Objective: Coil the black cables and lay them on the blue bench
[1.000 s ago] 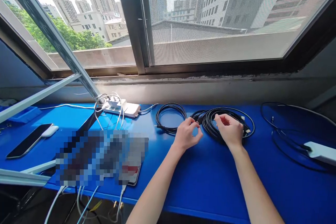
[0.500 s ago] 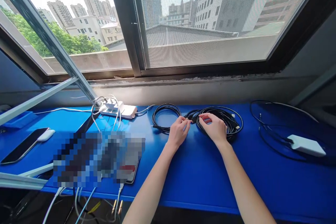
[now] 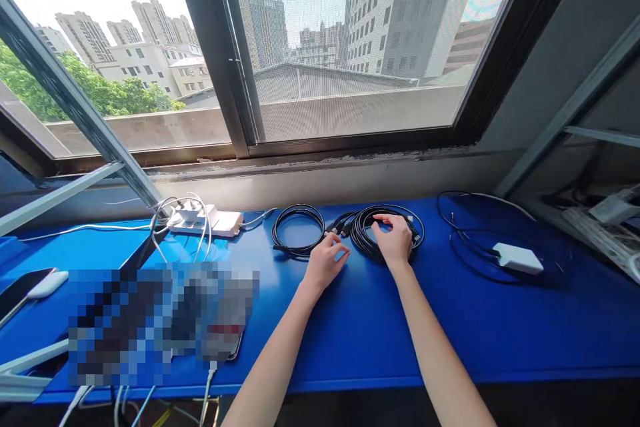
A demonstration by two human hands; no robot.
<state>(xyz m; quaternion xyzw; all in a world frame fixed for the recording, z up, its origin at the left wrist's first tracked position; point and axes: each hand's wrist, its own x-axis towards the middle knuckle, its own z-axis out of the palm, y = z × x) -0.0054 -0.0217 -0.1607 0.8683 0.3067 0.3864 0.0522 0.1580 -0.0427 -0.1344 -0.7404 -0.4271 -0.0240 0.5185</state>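
Side by side on the blue tabletop [image 3: 480,340] lie two coils of black cable. My left hand [image 3: 323,263] is beside the smaller coil [image 3: 276,233], its thumb and index finger curled into a ring; anything between the tips is too small to make out. Just beyond those fingers rest dark cable connectors [image 3: 343,229]. Over the larger, thicker coil [image 3: 364,250] is my right hand [image 3: 396,240], thumb and index finger slightly apart with nothing visible between them. It covers part of that coil.
A white power strip [image 3: 227,223] with plugs sits at the back left. Blurred devices [image 3: 225,313] and a phone [image 3: 20,290] lie at the left. A white adapter [image 3: 520,258] with dark cables is at the right. Metal frame bars [image 3: 90,93] cross the left side.
My hands have drawn apart from the connectors between the coils. My left fingers have come back toward me, while my right hand sits farther over the larger coil. The view has shifted right.
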